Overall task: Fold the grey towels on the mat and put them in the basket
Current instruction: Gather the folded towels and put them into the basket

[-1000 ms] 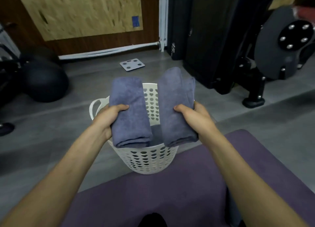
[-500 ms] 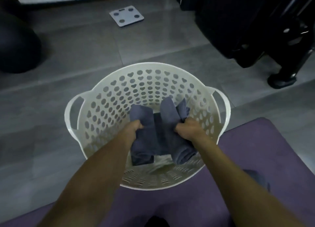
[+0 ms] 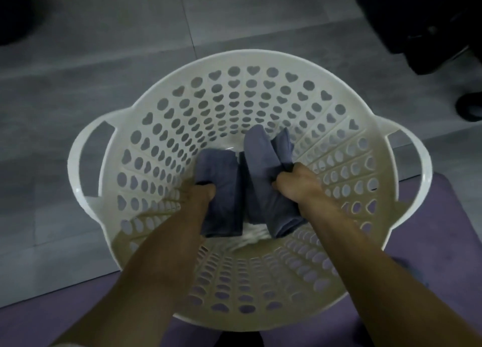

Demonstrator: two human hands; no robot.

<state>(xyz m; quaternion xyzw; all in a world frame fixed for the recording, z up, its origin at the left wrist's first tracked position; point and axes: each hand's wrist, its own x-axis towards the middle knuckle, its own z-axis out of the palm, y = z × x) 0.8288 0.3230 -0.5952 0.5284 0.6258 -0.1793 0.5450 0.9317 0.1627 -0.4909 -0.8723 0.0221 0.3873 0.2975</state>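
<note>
both arms reach down into the white basket [image 3: 326, 106], each carrying its own folded grey towel. the left hand [image 3: 202, 191] has its fingers curled over the near part of the left towel [image 3: 221, 190], and the right hand [image 3: 294, 185] grips the right towel [image 3: 263, 179] from its right edge, fingers tucked into the fold. holding each bundle across its folds looks meant to stop the layers from springing open on the way down. the two towels lie side by side, just beside each other or touching along their inner edges, low in the middle of the basket; whether they already rest on the bottom cannot be told, though a pale patch of the base shows just under their near ends. the right towel's far end is bunched and tilts up toward the far wall. the basket stands partly on the grey floor [image 3: 104, 33], its near rim over the purple mat [image 3: 430, 190], close enough for the person to lower both bundles at once. judged from this, the placing step is nearly done; only letting go remains.
</note>
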